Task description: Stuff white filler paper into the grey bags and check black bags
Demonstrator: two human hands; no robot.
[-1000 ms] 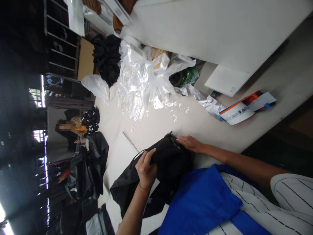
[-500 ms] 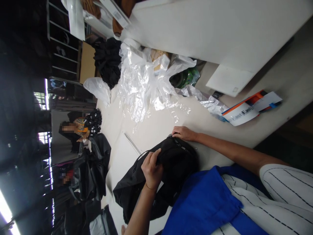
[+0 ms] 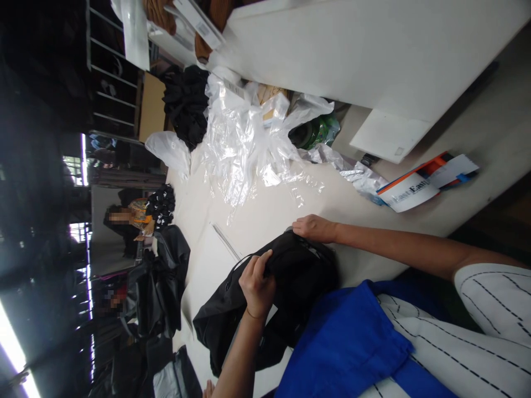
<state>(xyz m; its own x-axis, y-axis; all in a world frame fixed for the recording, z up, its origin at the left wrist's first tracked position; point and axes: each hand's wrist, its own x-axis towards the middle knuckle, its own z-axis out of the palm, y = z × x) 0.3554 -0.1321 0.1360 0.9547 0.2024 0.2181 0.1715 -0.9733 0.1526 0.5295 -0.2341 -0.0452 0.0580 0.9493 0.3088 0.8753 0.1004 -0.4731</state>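
Both hands curling shut, arms converging

Left hand (image 3: 257, 284) fisting w/ fingers bent, forearm rising from below; right hand (image 3: 313, 228) resting knuckles up, fingers tucked, arm stretching in from right.

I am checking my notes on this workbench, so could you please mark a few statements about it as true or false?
1. Both hands touch the black garment. True: the left hand grips a fold of it and the right hand rests on its far edge.
2. The left hand holds the printed booklet. False: the booklet lies on the table, apart from both hands.
3. A heap of clear plastic bags lies on the table beyond the garment. True.
4. The cloth at the person's body is red. False: the cloth is blue, beside a striped white shirt.
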